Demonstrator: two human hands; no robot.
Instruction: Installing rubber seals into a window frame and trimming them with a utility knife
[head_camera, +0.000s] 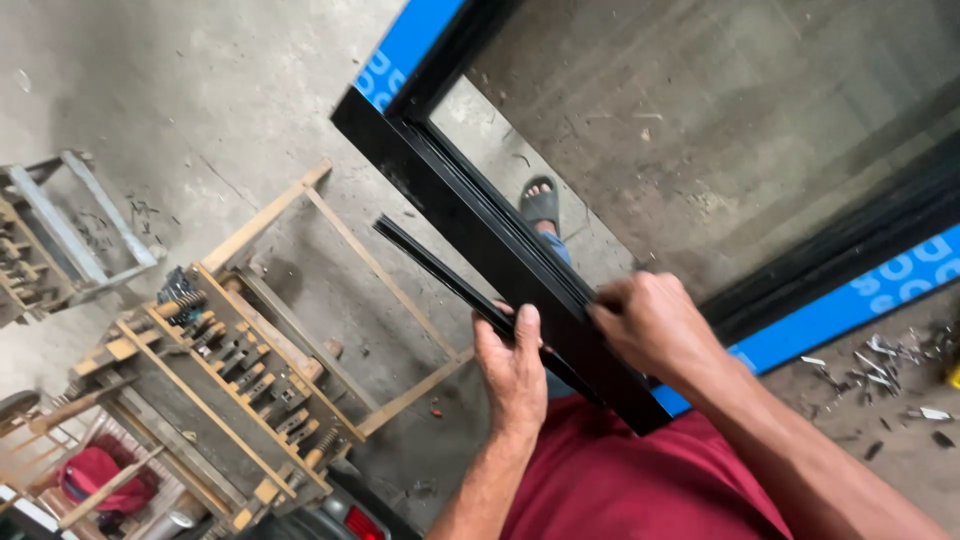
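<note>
Left hand (512, 372) has its grip closed on a thin black strip (440, 272), thumb up along it, and the strip runs away up-left from the fingers, lying just beside the outer edge of the black frame (470, 225). Right hand (650, 322) sits on the frame itself, fingers curled tight over its inner edge, just across from the left. The frame slants from the red shirt (620, 480) upward, blue tape (405, 50) on its far bars. Through the frame, a sandalled foot (541, 205) on the concrete floor (200, 90). Left of the frame stands a wooden rack (230, 370) packed with metal parts; right of it, metal scraps (880, 365) scattered on the floor.
</note>
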